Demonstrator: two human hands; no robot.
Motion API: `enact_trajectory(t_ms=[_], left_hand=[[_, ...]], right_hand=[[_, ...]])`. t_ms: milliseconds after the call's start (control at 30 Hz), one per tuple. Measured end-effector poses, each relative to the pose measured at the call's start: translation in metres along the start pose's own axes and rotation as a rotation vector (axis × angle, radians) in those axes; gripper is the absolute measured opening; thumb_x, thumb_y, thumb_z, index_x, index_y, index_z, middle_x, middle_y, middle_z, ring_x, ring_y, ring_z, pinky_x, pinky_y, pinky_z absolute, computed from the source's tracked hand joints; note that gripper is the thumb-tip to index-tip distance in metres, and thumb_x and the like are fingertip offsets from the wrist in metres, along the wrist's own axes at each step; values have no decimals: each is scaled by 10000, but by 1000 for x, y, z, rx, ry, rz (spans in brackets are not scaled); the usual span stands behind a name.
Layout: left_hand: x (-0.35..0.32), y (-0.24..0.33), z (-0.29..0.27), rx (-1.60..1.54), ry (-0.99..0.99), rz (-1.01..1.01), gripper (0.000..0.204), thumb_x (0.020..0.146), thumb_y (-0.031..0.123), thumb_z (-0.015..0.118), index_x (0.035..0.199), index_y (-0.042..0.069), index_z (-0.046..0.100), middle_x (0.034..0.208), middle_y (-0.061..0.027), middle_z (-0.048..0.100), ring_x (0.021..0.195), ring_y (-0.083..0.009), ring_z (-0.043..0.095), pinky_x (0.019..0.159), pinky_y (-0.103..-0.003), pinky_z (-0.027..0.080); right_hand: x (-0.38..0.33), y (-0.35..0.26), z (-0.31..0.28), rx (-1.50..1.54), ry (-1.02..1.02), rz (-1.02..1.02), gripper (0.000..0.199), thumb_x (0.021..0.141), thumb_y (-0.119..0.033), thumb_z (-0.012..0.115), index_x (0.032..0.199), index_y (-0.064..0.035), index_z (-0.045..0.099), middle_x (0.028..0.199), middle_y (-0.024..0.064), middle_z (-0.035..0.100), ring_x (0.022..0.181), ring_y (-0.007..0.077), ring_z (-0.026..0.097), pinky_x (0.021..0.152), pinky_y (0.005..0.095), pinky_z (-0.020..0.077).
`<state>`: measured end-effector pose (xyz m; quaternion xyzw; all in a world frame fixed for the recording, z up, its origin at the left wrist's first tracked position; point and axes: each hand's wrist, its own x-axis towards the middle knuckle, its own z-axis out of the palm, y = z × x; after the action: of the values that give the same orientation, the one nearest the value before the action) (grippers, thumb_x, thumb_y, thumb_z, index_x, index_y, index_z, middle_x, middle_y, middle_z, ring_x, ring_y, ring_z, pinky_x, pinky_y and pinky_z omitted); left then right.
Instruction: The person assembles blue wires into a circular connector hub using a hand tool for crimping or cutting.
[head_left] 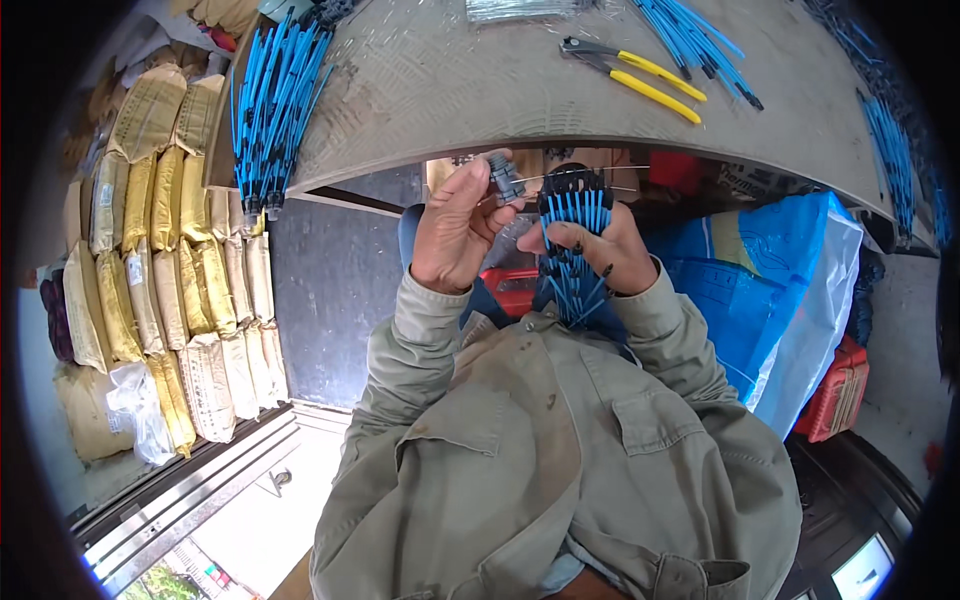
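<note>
My left hand [452,228] pinches a small dark grey ribbed plastic fitting [503,178] between thumb and fingers, just below the table's front edge. To its right, my right hand [625,252] is closed round a bundle of thin blue tubes with black plastic ends [578,212]. The black ends point up and the tubes hang down in front of my jacket. Thin metal wires [622,188] stick out sideways near the top of the bundle, and one reaches toward the fitting. Whether it passes through the fitting, I cannot tell.
On the worn grey table [450,90] lie yellow-handled pliers [650,85] and more blue tube bundles [278,110] at the left, top and right. Stacked paper sacks [165,240] stand at the left. Blue plastic sheeting [770,270] and a red case [838,390] are at the right.
</note>
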<state>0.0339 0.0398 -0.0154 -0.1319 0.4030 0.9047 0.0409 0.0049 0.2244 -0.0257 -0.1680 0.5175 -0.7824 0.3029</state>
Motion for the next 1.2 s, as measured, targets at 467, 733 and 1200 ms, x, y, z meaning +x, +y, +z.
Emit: enact_trajectory(t_ms=[467,733,1200], left_hand=[[-5,-3,10,-16,-5,-2,321,915,281,509,1117,33,548,898,-49,628,775,-103,607,641,-198,512],[-3,-1,14,-72,24,29,314,918,264,504,1117,26,553,886,-37,628,758,-95,608,638,-197,513],[3,-7,14,88,57,168,270,896,191,548,1087,5,588,897,-49,632,738,-103,603,634,-218,520]], right_hand=[[2,1,3,47,-87,-44,246,860,-93,564,1073,29,553,903,67,645,831,114,599,749,239,457],[8,3,4,42,-54,-26,242,857,-87,562,1077,14,558,900,52,645,838,99,587,721,228,448],[10,1,1,-12,-38,30,241,853,-100,564,1068,9,559,893,65,648,788,111,599,686,236,464]])
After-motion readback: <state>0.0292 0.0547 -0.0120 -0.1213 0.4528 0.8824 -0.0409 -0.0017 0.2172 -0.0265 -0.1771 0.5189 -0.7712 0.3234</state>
